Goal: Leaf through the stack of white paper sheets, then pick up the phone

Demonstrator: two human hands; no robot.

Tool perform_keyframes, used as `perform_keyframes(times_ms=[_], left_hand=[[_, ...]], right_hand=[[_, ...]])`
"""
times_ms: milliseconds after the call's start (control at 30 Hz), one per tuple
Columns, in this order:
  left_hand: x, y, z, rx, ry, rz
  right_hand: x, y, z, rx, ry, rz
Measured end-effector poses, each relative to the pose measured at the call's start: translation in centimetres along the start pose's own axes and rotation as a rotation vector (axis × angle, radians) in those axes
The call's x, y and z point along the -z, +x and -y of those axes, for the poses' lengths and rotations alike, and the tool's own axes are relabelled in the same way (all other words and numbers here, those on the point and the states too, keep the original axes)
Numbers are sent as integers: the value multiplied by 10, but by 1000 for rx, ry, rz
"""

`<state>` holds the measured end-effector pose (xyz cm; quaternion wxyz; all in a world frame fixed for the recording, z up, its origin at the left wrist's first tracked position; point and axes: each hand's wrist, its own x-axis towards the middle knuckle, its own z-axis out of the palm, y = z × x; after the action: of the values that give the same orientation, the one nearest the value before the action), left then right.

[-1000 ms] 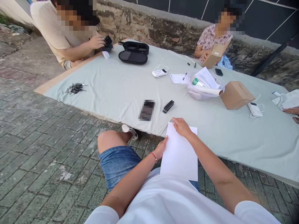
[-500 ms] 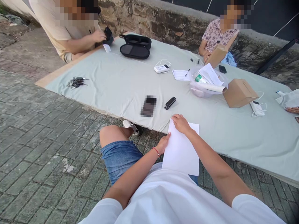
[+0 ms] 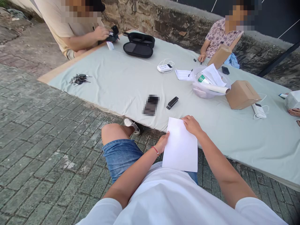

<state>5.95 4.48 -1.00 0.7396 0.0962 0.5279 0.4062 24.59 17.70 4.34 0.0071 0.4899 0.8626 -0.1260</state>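
Runs open across the tablecloth point(image 3: 122, 78) leftward from the dark pixelated phone point(image 3: 151, 105) to the bunch of keys point(image 3: 80, 79). Narrows to a slim gap between phone and black stapler point(image 3: 172, 102), just past the sheet of paper point(image 3: 179, 147). Stretches wide again beyond both, up to the corded white device point(image 3: 164, 68) and the black case point(image 3: 138, 50). Is blocked to the right by the plastic basin point(image 3: 201, 93) and its paper roll point(image 3: 220, 89); seems to leave hardly any passage before the cardboard box point(image 3: 242, 95), though hard to judge from this angle. Opens lower down, right of the right hand point(image 3: 192, 126).
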Motion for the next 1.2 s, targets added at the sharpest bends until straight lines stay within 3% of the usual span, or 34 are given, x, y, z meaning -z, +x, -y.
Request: perform_keyframes(times_ms=[267,600,1200], left_hand=[[4,3,2,7,-51,18],[0,-8,-5,-38,48,46],[2,-7,-2,-44,39,46]], right_hand=[[-2,-38,-43,-106,-84,-53],[-4,-37,-39,-106,-37,-32],[-7,-35,-37,-112,-22,-71]])
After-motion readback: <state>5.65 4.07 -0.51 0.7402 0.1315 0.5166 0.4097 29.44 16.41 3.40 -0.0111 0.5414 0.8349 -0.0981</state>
